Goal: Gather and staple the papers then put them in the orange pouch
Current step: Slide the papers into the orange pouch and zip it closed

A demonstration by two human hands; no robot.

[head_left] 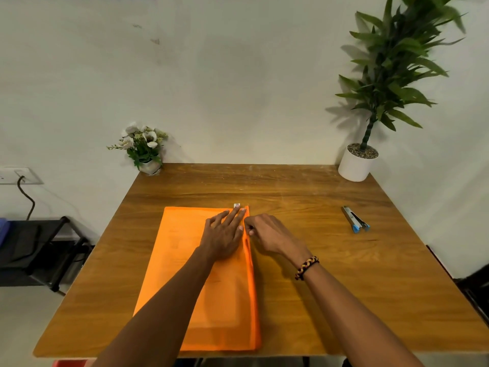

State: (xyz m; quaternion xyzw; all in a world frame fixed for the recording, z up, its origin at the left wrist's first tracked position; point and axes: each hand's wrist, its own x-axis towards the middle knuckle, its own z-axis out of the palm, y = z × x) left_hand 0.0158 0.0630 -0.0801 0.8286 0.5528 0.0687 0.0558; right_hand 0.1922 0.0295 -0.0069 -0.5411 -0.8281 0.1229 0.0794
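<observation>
The orange pouch lies flat on the wooden table, long side running away from me. A pale rectangle of papers shows faintly through its fabric. My left hand rests flat on the pouch's upper right part, fingers straight and reaching its far corner. My right hand sits at the pouch's right edge, its fingers curled and pinching something small and dark there, apparently the zipper pull. The stapler, grey with blue ends, lies on the table to the right, apart from both hands.
A small vase of white flowers stands at the table's far left corner. A tall potted plant in a white pot stands at the far right corner. A black rack is on the floor at the left.
</observation>
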